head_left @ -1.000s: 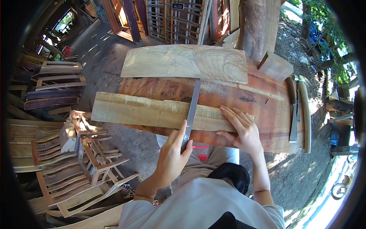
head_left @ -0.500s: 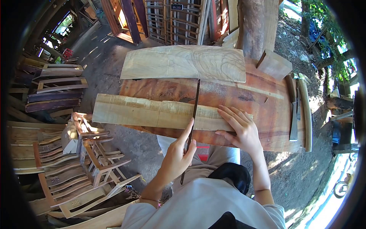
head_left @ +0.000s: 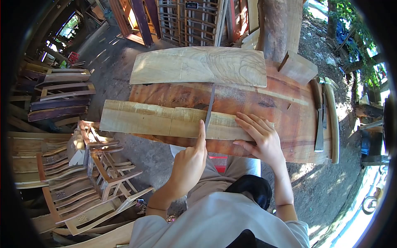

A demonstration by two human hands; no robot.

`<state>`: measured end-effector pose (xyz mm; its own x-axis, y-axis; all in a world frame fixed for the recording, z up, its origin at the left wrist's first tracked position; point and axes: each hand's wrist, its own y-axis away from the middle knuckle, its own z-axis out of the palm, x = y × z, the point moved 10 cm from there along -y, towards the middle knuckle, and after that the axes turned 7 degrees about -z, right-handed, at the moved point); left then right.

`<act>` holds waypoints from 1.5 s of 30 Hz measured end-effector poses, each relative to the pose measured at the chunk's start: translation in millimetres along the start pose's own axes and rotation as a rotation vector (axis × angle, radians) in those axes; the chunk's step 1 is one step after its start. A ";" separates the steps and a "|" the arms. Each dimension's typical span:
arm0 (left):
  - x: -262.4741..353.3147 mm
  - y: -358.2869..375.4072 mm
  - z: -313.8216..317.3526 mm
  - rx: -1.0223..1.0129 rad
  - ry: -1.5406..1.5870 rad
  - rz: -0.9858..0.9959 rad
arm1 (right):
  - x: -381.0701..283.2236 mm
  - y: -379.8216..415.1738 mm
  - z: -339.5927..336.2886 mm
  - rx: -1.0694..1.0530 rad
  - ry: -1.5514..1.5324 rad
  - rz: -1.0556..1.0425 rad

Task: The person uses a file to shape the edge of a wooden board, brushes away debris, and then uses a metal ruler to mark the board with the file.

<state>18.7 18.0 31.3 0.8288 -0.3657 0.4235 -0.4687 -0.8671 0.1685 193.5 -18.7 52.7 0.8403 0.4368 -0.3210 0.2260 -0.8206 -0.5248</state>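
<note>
My left hand point(head_left: 188, 167) is closed round the lower end of a thin strip point(head_left: 210, 102), its index finger stretched along the strip's left side. The strip crosses a long pale board point(head_left: 144, 120) and reaches up to the lower edge of a wider pale board point(head_left: 198, 65). Whether it is a blade or a ruler I cannot tell. My right hand point(head_left: 260, 138) presses on the right part of the long board, fingers spread and thumb at its near edge. Both boards lie on a reddish wooden slab point(head_left: 289, 136).
A wooden block point(head_left: 298, 68) stands on the slab's far right corner, with a chisel-like tool point(head_left: 319, 130) and a curved wooden piece point(head_left: 332, 124) below it. Chair frames point(head_left: 103, 165) are piled on the left. A tree trunk point(head_left: 273, 31) rises behind the slab.
The strip has turned a lighter, flatter face up, and its lower end no longer shows below my left hand. That hand has shifted slightly left; my right hand stays put.
</note>
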 end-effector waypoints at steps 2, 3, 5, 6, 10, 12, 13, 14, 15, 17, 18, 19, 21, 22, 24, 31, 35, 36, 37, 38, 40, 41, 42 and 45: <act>3.2 -1.4 -2.7 -0.016 -0.030 0.014 | 0.2 -0.1 -0.1 0.000 0.004 -0.001; 5.6 -2.7 -3.8 -0.023 -0.041 0.034 | 0.3 -0.3 -0.1 0.001 0.008 -0.006; 7.4 -10.5 -4.1 -0.034 -0.057 0.054 | -0.3 0.4 0.3 0.004 0.018 -0.028; 9.4 -17.4 -3.7 -0.028 -0.094 0.081 | -2.6 0.5 0.1 0.006 0.031 -0.052; 14.2 -21.2 -5.1 0.025 -0.149 0.090 | -2.1 0.8 -1.8 0.023 -0.004 -0.032; 16.5 -7.6 -4.7 0.015 -0.151 0.081 | -0.1 1.8 -3.1 0.044 -0.012 0.003; 17.1 -0.6 -3.9 0.002 -0.149 0.072 | 0.8 1.1 -3.4 0.045 -0.012 0.005; 17.9 3.9 -3.8 -0.003 -0.151 0.073 | 0.9 0.1 -3.6 0.041 -0.009 0.001; 15.4 7.6 -3.0 -0.015 -0.147 0.043 | 0.8 -0.3 -3.4 0.035 -0.007 -0.003; 13.2 10.1 -1.1 -0.028 -0.139 0.006 | -0.1 -1.2 -3.8 0.033 -0.007 -0.015; 15.4 8.6 -0.3 -0.019 -0.129 0.011 | -1.6 -2.0 -4.0 0.035 -0.003 -0.032; 17.3 7.7 -0.4 -0.010 -0.115 0.014 | -2.3 -1.7 -3.1 0.030 -0.006 -0.037; 17.8 2.7 -2.7 0.004 -0.116 0.015 | -2.7 -1.9 -3.4 0.040 0.008 -0.047; 18.3 1.2 -4.3 0.016 -0.124 0.025 | -3.4 -2.1 -3.6 0.042 0.009 -0.053; 16.2 1.5 -3.1 0.026 -0.124 0.032 | -3.5 -0.7 -3.2 0.040 0.012 -0.035; 14.9 11.7 -0.7 0.073 -0.199 0.049 | -1.9 -1.5 -6.6 0.049 0.012 0.004; 23.7 34.5 1.2 0.046 -0.217 0.083 | 0.8 -1.5 -4.9 0.047 -0.002 0.005; 20.9 33.5 2.1 0.060 -0.223 0.069 | -0.8 -2.3 -4.9 0.043 0.007 -0.019; 19.2 32.9 0.5 0.074 -0.230 0.055 | -1.1 -2.3 -4.6 0.041 0.004 -0.023; 18.0 31.9 -0.3 0.077 -0.230 0.051 | -0.9 -2.4 -4.7 0.043 -0.007 -0.022; 19.5 27.0 1.0 0.061 -0.230 0.075 | -1.7 -2.5 -5.0 0.040 -0.016 -0.024; 19.6 21.7 0.7 0.066 -0.227 0.075 | -2.0 -2.5 -5.2 0.043 -0.016 -0.021; 17.1 14.2 1.2 0.070 -0.196 0.052 | -2.4 -2.4 -5.5 0.045 -0.016 -0.016; 18.2 -6.8 2.8 0.138 -0.221 0.078 | -2.0 -0.8 -4.0 0.038 -0.018 -0.002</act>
<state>37.9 16.3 35.4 0.8456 -0.4849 0.2234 -0.5001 -0.8659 0.0135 193.6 -20.3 56.9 0.8308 0.4450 -0.3342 0.2084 -0.8056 -0.5546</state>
